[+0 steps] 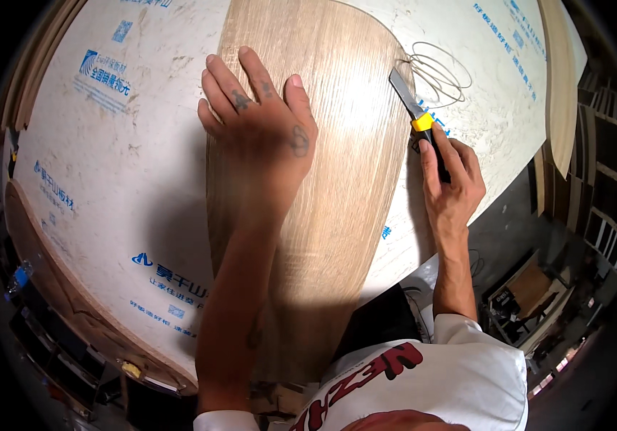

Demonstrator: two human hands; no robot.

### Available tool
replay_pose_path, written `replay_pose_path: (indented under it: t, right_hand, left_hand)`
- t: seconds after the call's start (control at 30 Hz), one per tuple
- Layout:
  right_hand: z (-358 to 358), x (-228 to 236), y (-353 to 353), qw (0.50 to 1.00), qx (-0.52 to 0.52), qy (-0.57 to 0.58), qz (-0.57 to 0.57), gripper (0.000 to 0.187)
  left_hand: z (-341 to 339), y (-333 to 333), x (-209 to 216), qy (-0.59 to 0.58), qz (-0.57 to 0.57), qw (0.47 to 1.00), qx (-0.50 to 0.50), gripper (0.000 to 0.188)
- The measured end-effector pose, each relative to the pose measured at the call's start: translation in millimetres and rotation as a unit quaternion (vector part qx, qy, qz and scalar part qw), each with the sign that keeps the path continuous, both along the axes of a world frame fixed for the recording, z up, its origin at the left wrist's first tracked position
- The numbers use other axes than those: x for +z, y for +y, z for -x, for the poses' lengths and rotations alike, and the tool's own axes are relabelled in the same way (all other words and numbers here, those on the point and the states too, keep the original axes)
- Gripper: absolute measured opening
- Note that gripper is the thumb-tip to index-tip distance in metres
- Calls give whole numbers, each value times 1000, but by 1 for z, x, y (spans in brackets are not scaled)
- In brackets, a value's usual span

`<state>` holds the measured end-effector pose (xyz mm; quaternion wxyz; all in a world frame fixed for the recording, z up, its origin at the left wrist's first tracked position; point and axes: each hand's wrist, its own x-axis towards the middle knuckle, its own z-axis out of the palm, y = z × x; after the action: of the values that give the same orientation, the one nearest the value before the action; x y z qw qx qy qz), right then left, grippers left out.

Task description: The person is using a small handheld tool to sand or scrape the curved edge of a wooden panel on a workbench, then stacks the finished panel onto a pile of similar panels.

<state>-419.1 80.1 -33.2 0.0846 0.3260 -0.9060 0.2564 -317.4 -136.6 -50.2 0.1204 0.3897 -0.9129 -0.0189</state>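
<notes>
A wood-grain board with a rounded far end lies on a white worktop sheet. My left hand rests on the board near its left edge, fingers spread, holding nothing. In my right hand is a utility knife with a black and yellow handle, its blade out. The blade touches or nearly touches the board's right edge; I cannot tell which. Beside the knife lies a loose coil of thin edge strip or wire, one end reaching the board's rounded edge.
The white sheet with blue print spreads under the board. Long wooden strips lie at the far left and along the right side. Dark shelving with stacked panels stands to the right, and on the floor sits a crate of offcuts.
</notes>
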Motion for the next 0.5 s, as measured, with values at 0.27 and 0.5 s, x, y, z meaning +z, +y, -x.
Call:
replay_pose_path:
  t: [0.27, 0.5]
  right_hand:
    - [35, 1, -12, 999, 42, -17, 0, 31]
    - [92, 1, -26, 986, 168, 2, -2, 32]
  left_hand:
    - [2, 2, 7, 15, -3, 1000, -8, 62]
    - [6, -1, 14, -1, 21, 1000, 8, 60]
